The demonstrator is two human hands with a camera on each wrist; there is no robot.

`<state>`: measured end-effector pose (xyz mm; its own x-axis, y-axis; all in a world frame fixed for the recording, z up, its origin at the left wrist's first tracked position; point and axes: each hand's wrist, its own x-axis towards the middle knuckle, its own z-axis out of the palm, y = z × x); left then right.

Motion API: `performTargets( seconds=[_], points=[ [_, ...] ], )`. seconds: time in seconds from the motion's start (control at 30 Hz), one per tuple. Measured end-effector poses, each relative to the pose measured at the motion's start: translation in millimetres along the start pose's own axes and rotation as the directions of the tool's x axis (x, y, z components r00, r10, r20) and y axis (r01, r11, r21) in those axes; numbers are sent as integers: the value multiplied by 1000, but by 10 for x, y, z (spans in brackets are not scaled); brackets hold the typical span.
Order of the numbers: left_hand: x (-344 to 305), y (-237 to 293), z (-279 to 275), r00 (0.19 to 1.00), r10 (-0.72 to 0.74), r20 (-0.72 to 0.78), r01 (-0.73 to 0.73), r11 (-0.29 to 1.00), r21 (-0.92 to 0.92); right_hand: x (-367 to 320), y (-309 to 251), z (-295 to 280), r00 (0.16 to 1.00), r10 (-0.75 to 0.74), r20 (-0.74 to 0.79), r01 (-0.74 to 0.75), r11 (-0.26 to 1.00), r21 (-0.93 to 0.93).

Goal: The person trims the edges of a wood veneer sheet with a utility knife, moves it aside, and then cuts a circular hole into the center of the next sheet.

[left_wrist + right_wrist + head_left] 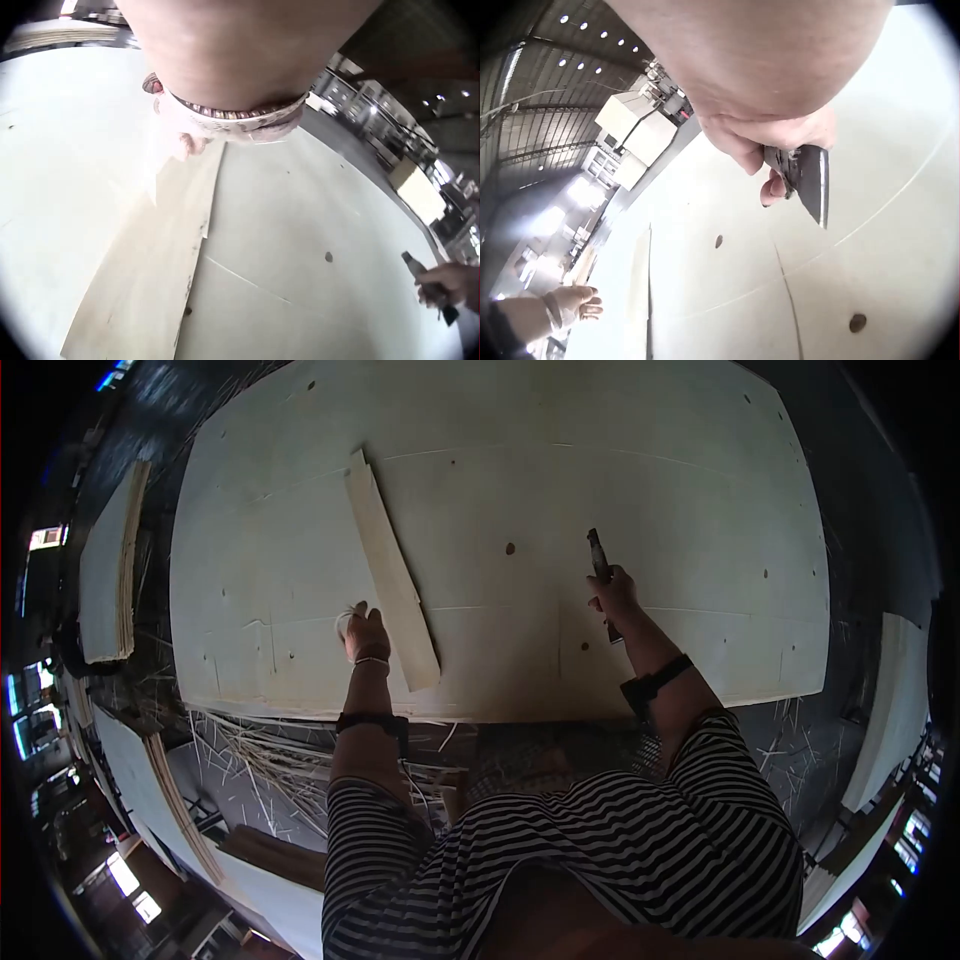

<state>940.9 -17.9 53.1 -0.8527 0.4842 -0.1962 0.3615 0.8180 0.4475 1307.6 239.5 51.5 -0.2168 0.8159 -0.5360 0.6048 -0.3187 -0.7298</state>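
A pale wood strip (392,575) lies on the large light sheet (680,500). Just left of the strip is my left hand (365,634), fingers loosely bent, with a whitish band or ring about it; the right wrist view shows this hand (574,302) holding nothing clear in its fingers. On the strip's other side, my right hand (615,596) grips a dark knife-like tool (598,550). Its broad, pointed metal end (814,184) sticks out of the fist, above the sheet. The left wrist view hides most of the left hand's fingers.
Thin wood scraps (265,760) litter the floor by the near edge. Stacked sheets stand at the left (112,575) and right (885,710). The large sheet has several dark knots and long thin seams. Machinery and bright windows are farther off.
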Motion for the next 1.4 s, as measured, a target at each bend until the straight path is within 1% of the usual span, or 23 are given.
performTargets(
  seconds=[0.03, 0.1, 0.13, 0.2, 0.27, 0.3, 0.33, 0.37, 0.4, 0.43, 0.47, 0.53, 0.63, 0.7, 0.73, 0.83, 0.87, 0.93, 1.07, 1.17, 1.23, 1.37, 1.4],
  points=[
    [116, 143, 19, 999, 45, 5, -46, 999, 22, 56, -23, -35, 998, 49, 35, -48, 999, -12],
    [331, 531, 126, 990, 92, 107, -104, 989, 104, 237, -117, -50, 997, 82, 9, -81, 996, -27],
    [446, 664, 292, 978, 199, 57, -203, 976, 72, 370, -167, -77, 995, 99, -3, -99, 994, -53],
    [745, 1024, 584, 947, 287, 146, -300, 951, 79, 713, -366, -75, 992, 105, -66, -108, 993, -49],
    [972, 1333, 882, 929, 299, 219, -320, 945, 68, 1101, -593, -49, 987, 104, -120, -111, 992, -54],
    [1094, 1431, 1062, 876, 463, 139, -481, 862, 161, 1305, -709, -33, 987, 77, -138, -92, 991, -101],
    [1192, 1518, 1238, 782, 618, 77, -614, 744, 262, 1503, -815, -30, 986, 54, -156, -77, 986, -148],
    [1269, 1579, 1397, 804, 582, 120, -590, 756, 283, 1705, -914, -28, 985, 66, -160, -91, 984, -154],
    [1302, 1620, 1539, 806, 576, 135, -589, 760, 276, 1933, -997, -1, 984, 26, -176, -69, 967, -244],
    [1291, 1637, 1654, 810, 586, 40, -568, 765, 303, 2157, -1077, 44, 983, -15, -182, -47, 942, -334],
    [1304, 1642, 1720, 803, 593, -58, -545, 771, 330, 2452, -1116, 82, 985, -2, -175, -59, 938, -340],
    [1344, 1604, 1738, 821, 570, -15, -546, 794, 269, 3020, -1226, 166, 959, -152, -237, -12, 819, -574],
    [1408, 1680, 1698, 805, 593, -20, -572, 784, 241, 3531, -1805, 249, 957, -99, -272, -91, 789, -608],
    [1467, 1735, 1678, 781, 625, -22, -612, 771, 176, 3940, -2004, 320, 951, -126, -281, -87, 763, -640],
    [1509, 1758, 1682, 781, 624, -26, -611, 772, 176, 4116, -2084, 349, 943, -158, -292, -83, 739, -669],
    [1557, 1805, 1650, 806, 590, 52, -590, 793, 153, 4388, -2345, 352, 962, -121, -246, -77, 742, -666],
    [1559, 1814, 1651, 809, 584, 58, -586, 795, 156, 4537, -2305, 371, 964, -116, -239, -77, 741, -668],
    [1579, 1831, 1647, 827, 553, 104, -562, 810, 167, 4847, -2187, 395, 920, -310, -241, -15, 586, -810],
    [1589, 1846, 1656, 838, 531, 122, -545, 819, 177, 4821, -2358, 390, 927, -287, -241, 13, 668, -744],
    [1581, 1808, 1684, 818, 570, 77, -574, 798, 183, 4874, -2337, 413, 933, -263, -245, -11, 659, -752],
    [1575, 1798, 1700, 816, 576, 57, -574, 795, 197, 4865, -2321, 422, 911, -345, -227, 19, 584, -811],
    [1572, 1777, 1699, 812, 580, 73, -582, 790, 192, 5212, -2120, 372, 933, -308, -186, 32, 586, -809],
    [1566, 1783, 1687, 804, 591, 67, -592, 785, 184, 5447, -1942, 367, 927, -366, -87, 81, 421, -904]
  ],
)
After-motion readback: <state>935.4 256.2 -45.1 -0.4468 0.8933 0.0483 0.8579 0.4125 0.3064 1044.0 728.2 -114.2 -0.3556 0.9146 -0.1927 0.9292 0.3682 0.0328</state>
